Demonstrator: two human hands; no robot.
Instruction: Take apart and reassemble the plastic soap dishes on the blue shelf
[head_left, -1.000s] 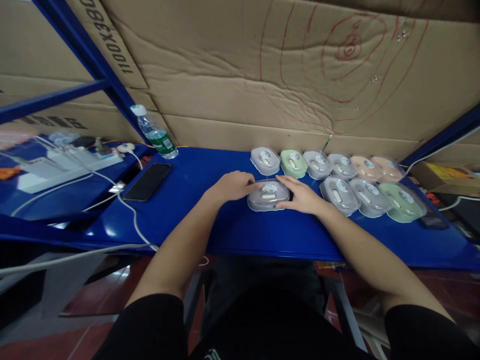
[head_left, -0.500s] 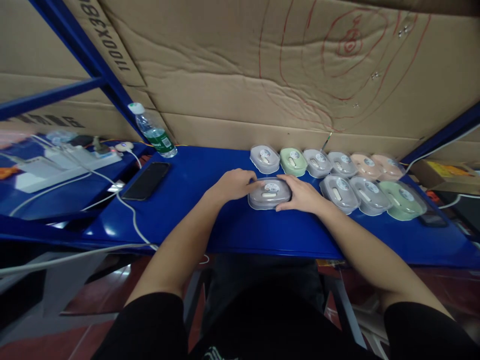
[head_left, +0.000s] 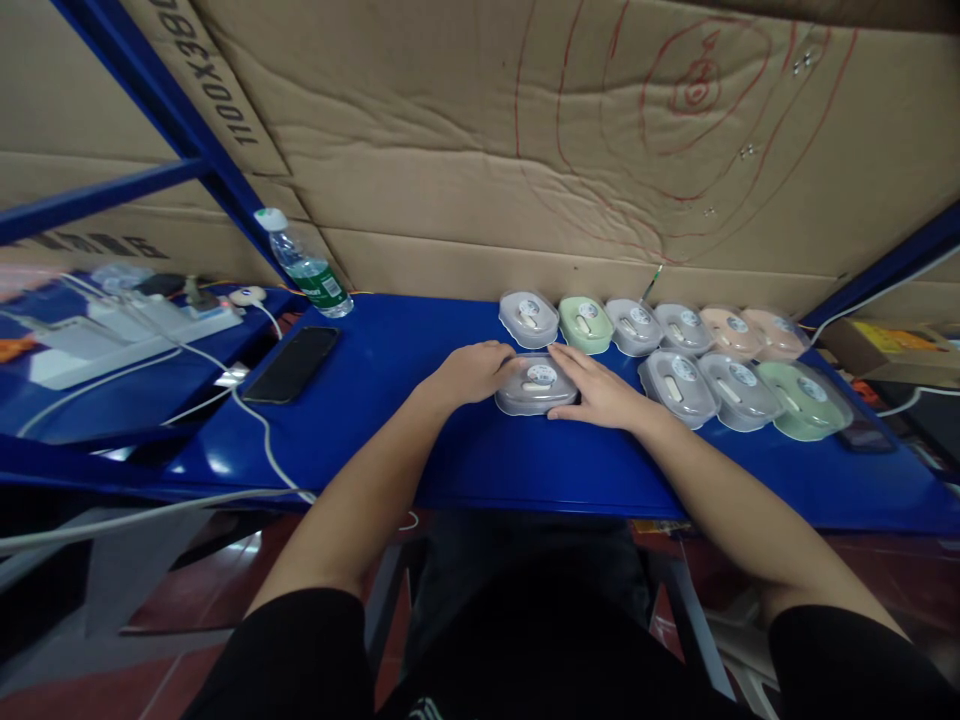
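A grey lidded container (head_left: 536, 388) with a round label and a small white piece on top rests on the blue table (head_left: 480, 460). My left hand (head_left: 476, 372) grips its left end, thumb on the lid. Around its right end my right hand (head_left: 596, 390) is wrapped, with the fingers at the back and the thumb at the front. Behind it stand a grey container (head_left: 528, 320) and a green container (head_left: 586, 325). To the right, a front row holds two grey containers (head_left: 679, 388) and a green one (head_left: 804, 402).
A water bottle (head_left: 311, 268) and a black phone (head_left: 292, 365) lie to the left, near a power strip (head_left: 135, 345) and white cables. Peach containers (head_left: 776, 333) end the back row. Cardboard (head_left: 420, 190) walls the rear. An open box (head_left: 892, 350) is far right.
The fingers of my right hand have moved slightly up and left over the back right of the lid. My left hand keeps its hold, and the container is almost unmoved.
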